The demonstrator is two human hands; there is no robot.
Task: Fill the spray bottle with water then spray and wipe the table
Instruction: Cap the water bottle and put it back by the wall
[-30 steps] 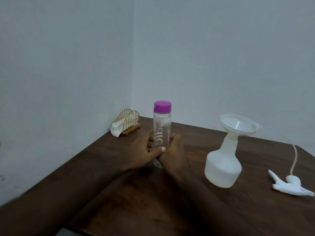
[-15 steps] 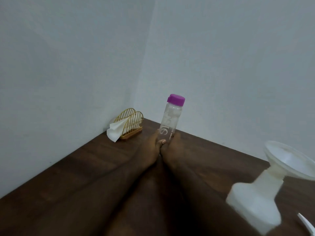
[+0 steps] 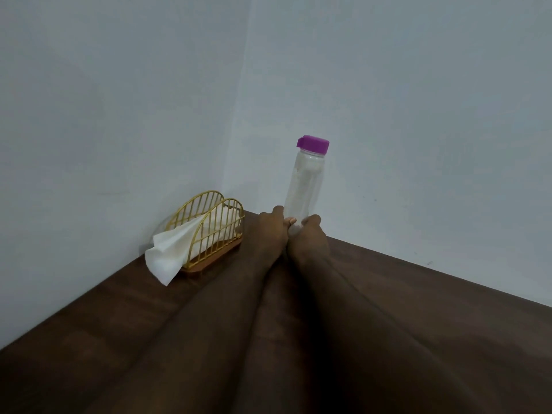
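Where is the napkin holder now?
Head view, left of centre: the napkin holder stands on the table by the wall, beside the left hand gripping the bottle.

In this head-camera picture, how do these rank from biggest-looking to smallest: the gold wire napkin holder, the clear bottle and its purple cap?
1. The gold wire napkin holder: broadest, covers the most area.
2. The clear bottle: taller than the holder but slim, so less area.
3. The purple cap: clearly smallest.
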